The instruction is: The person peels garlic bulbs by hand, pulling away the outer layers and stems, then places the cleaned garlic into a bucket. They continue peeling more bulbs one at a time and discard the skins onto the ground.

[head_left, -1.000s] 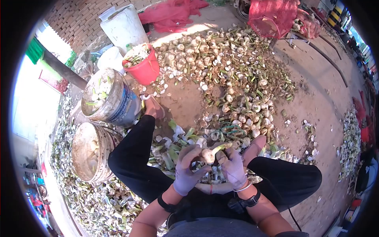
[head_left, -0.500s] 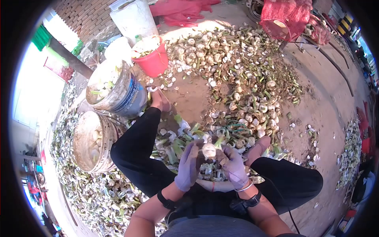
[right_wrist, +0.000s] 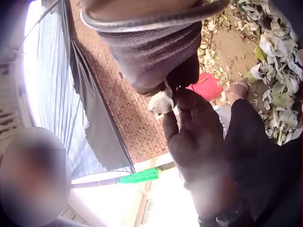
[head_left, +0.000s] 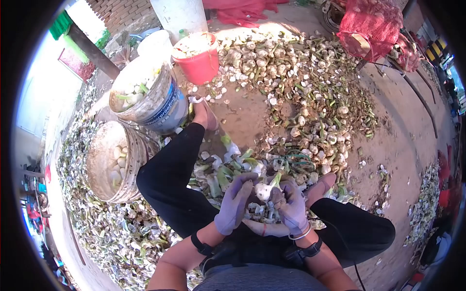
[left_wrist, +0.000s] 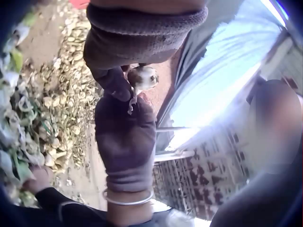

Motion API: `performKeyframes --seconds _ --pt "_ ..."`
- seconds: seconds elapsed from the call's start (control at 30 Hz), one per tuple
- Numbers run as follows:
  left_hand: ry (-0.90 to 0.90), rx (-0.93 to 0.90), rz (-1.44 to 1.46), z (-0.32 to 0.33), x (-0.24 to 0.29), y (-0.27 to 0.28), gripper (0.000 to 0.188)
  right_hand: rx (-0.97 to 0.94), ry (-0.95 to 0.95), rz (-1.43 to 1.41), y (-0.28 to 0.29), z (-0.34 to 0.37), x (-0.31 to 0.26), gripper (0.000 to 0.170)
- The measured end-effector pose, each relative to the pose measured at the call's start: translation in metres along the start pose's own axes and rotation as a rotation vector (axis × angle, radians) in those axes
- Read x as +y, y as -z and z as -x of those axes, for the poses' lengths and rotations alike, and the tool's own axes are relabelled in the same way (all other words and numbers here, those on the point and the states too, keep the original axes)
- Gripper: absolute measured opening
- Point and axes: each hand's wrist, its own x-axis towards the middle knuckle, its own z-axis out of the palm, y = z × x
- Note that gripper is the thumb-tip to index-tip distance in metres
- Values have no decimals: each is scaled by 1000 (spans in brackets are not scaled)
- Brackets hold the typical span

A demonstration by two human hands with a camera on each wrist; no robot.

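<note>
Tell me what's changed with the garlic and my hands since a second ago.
The garlic has turned: its stem pointed right and now points up, away from you, and the bulb looks whiter. Your left hand, curved around it before, has straighter fingers beside it; whether they touch it is unclear. Your right hand still holds it. The red bucket stayed put; only the view shifted.
</note>
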Motion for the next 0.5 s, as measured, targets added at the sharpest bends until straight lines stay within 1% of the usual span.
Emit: performKeyframes --seconds 0.03,0.07,0.1,0.13,0.17,0.2,0.23,0.27,0.3,0.33,0.37,0.4,0.43,0.47,0.5 --pt "-146 -2 -105 3 -2 1 36 -1 -8 4 0 -3 -10 17" --pt "-140 0 -100 5 -3 2 36 7 85 108 2 -6 -23 15" --pt "-137 -43 -115 6 -3 4 36 12 181 211 3 -7 -31 15" --pt "-136 -85 -130 7 -2 7 37 8 179 212 3 -8 -32 15" --pt "-135 -83 -126 8 0 8 37 -34 187 206 4 -9 -32 15" --pt "-122 -32 -103 9 2 9 41 -76 197 201 5 -11 -35 16" --pt "-106 18 -77 9 2 10 45 -77 195 208 4 -11 -41 16" --pt "-102 16 -70 9 2 11 45 -50 231 299 1 -9 -49 14" --pt "-121 15 -137 8 2 11 47 -22 268 388 0 -9 -54 13" --pt "-139 13 -204 8 2 12 50 -22 266 393 -1 -10 -54 13" --pt "-136 11 -201 9 1 12 50 -17 287 408 -2 -11 -54 15" --pt "-151 -36 -168 10 -1 11 49 -13 308 421 -3 -12 -54 16" --pt "-167 -82 -134 11 0 11 48 -14 306 423 -5 -12 -57 16" --pt "-165 -81 -132 11 2 11 48 -46 289 375 -5 -12 -63 17" --pt "-113 -48 -89 10 6 11 47 -77 273 328 -6 -12 -67 17"
